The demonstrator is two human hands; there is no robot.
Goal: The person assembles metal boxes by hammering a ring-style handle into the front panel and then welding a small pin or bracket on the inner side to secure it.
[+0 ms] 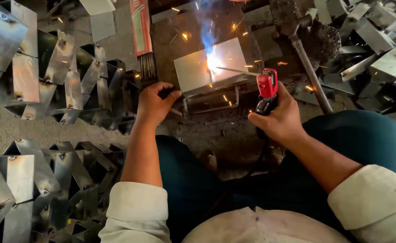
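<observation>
Now, progress: arc (212, 62) burning at the metal plate's (193, 69) middle edge, sparks flying; how much of the seam is done I cannot tell.
Finished pieces: folded brackets (49, 81) piled at my left.
Right hand (280, 118): closed round the red electrode holder (267, 85), its rod (234, 70) reaching left to the plate.
Left hand (155, 102): fingers curled, gripping the dark frame (207, 101) just left of the plate.

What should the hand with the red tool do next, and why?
Probably keep the thin rod tip steady at the bright spark: the right hand holds the red welding holder, and the left hand braces the flat grey metal plate.
</observation>
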